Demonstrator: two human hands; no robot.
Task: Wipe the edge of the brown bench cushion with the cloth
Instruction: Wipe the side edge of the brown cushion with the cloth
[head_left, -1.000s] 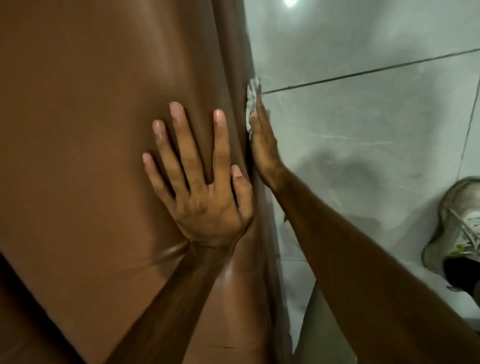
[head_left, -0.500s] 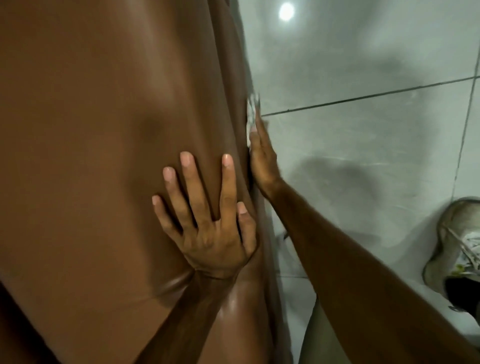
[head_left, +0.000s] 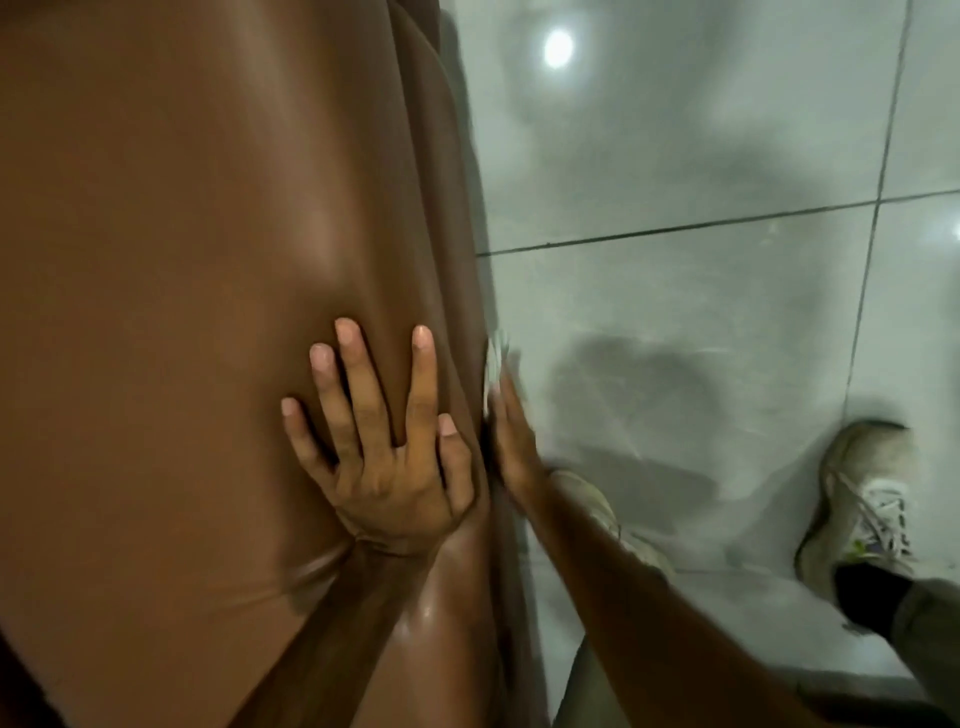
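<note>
Head view: we look down on the smooth, glossy brown bench cushion (head_left: 171, 291), which fills the left half of the frame, its rounded right edge dropping toward the pale grey tiled floor (head_left: 701, 322). Compared with a second ago, both our hands sit lower in the frame and nearer to us along that edge, so we judge the wiping stroke is travelling down the cushion's side and the stretch beyond the fingertips is already covered. Our left hand (head_left: 384, 452) lies flat on the cushion top, fingers spread, pressing a dent into the padding and bracing it. Our right hand (head_left: 511, 441) is pressed side-on against the edge, fingers straight, with the small, pale, crumpled cloth (head_left: 500, 358) showing only as a blurred scrap past the fingertips; we cannot tell how firmly it is held. The two hands are just apart, with the cushion's lip between them. The cushion looks taut and shiny, with a crease near our left wrist. A worn grey laced sneaker (head_left: 857, 504) stands on the tiles at right.
</note>
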